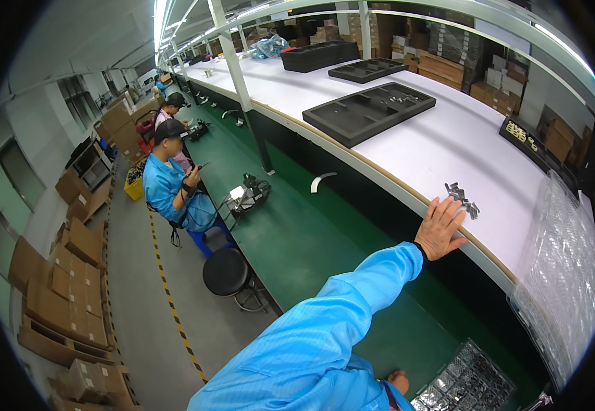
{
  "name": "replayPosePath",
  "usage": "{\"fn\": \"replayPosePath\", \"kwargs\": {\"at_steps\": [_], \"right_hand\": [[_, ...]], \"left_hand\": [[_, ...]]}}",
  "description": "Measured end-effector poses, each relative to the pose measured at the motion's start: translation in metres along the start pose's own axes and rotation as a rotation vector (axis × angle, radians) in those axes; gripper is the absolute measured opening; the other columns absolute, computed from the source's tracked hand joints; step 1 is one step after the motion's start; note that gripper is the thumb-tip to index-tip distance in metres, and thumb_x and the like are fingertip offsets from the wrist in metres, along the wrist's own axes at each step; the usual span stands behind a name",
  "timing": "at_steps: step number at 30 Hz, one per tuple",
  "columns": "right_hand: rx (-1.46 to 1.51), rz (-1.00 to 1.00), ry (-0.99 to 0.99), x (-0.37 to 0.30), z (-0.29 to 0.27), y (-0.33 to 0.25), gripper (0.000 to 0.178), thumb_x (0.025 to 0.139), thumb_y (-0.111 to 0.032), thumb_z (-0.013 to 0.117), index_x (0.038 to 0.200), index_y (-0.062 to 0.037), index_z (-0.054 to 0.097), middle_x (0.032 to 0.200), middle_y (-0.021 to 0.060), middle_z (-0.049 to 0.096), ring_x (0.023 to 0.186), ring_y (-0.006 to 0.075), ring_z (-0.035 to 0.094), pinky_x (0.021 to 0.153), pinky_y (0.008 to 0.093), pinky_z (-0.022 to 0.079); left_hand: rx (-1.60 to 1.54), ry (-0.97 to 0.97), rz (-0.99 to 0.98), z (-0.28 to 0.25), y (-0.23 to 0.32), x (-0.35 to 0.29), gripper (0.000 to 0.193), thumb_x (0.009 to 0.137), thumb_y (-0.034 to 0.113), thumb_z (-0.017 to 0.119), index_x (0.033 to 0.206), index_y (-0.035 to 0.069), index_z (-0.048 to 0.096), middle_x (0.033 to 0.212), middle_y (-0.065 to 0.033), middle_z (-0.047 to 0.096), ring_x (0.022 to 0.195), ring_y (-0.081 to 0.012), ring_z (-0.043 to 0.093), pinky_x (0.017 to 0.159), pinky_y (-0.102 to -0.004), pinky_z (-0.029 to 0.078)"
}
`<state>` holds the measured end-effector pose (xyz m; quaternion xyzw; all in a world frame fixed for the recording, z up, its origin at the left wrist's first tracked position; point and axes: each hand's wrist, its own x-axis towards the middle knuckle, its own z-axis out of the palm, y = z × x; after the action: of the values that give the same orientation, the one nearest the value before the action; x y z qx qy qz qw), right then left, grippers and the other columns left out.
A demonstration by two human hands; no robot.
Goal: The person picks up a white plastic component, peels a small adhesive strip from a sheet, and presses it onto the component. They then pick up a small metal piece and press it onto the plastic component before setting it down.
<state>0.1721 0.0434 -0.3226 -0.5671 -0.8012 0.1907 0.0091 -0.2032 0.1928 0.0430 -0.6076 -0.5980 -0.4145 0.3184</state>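
Observation:
My left hand [440,229] reaches up to the edge of the white raised shelf [434,161]. It is palm down with its fingers spread, and nothing is held in it. Right at its fingertips lies a small pile of short, dark metallic pieces [463,198]; whether the fingers touch them I cannot tell. Low in the picture, my right hand [399,381] shows only in part past the blue sleeve, its fingers mostly hidden. Beside it, on the green bench, is a clear compartment tray [463,383] filled with small dark and shiny parts.
Black foam trays [369,113] and a stack of them [319,56] stand on the shelf. Clear plastic trays [563,274] lean at its right end. A metal post [232,61] rises from the bench. Co-workers [174,181] sit at left beyond a black stool [227,271].

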Motion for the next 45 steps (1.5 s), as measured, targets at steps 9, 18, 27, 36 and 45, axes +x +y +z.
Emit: {"fn": "replayPosePath", "kwargs": {"at_steps": [9, 18, 27, 36, 45], "right_hand": [[0.053, 0.03, 0.014, -0.011, -0.037, -0.036, 0.016, 0.071, -0.017, 0.066, 0.082, -0.0085, 0.057, 0.072, 0.013, 0.064, 0.071, 0.0361, 0.063, 0.064, 0.0472, 0.049], [0.018, -0.065, -0.023, -0.015, -0.047, -0.039, 0.016, 0.077, -0.019, 0.064, 0.087, -0.0094, 0.057, 0.076, 0.0131, 0.066, 0.07, 0.0351, 0.064, 0.063, 0.048, 0.049], [0.121, -0.043, -0.089, -0.017, -0.054, -0.037, 0.014, 0.079, -0.018, 0.063, 0.088, -0.0081, 0.057, 0.077, 0.0139, 0.066, 0.073, 0.0351, 0.064, 0.065, 0.0474, 0.049], [0.073, -0.078, -0.066, -0.015, -0.051, -0.036, 0.013, 0.08, -0.017, 0.063, 0.088, -0.0093, 0.057, 0.076, 0.0134, 0.066, 0.072, 0.0357, 0.064, 0.063, 0.0476, 0.048], [0.094, -0.073, -0.085, -0.015, -0.05, -0.036, 0.015, 0.079, -0.017, 0.064, 0.09, -0.0085, 0.056, 0.078, 0.0144, 0.066, 0.073, 0.037, 0.063, 0.064, 0.0483, 0.048]], "left_hand": [[0.016, -0.005, -0.005, 0.0, -0.002, -0.002, 0.065, 0.076, 0.041, 0.068, 0.126, 0.007, 0.045, 0.136, -0.0146, 0.038, 0.131, -0.034, 0.03, 0.111, -0.0519, 0.015], [0.001, 0.018, -0.025, -0.001, -0.008, -0.006, 0.061, 0.075, 0.042, 0.067, 0.122, 0.007, 0.049, 0.133, -0.015, 0.042, 0.129, -0.0349, 0.033, 0.109, -0.0533, 0.017], [0.031, 0.029, -0.003, 0.004, -0.001, 0.0, 0.063, 0.074, 0.044, 0.068, 0.123, 0.009, 0.048, 0.133, -0.0138, 0.041, 0.129, -0.0335, 0.032, 0.11, -0.0523, 0.016], [0.033, 0.045, 0.007, 0.003, -0.002, -0.002, 0.064, 0.073, 0.043, 0.069, 0.122, 0.009, 0.048, 0.132, -0.0148, 0.041, 0.128, -0.0344, 0.033, 0.109, -0.0534, 0.017], [0.032, 0.056, 0.008, 0.003, -0.003, -0.001, 0.065, 0.072, 0.043, 0.07, 0.123, 0.009, 0.047, 0.132, -0.0147, 0.041, 0.128, -0.0347, 0.033, 0.11, -0.0534, 0.017]]}}
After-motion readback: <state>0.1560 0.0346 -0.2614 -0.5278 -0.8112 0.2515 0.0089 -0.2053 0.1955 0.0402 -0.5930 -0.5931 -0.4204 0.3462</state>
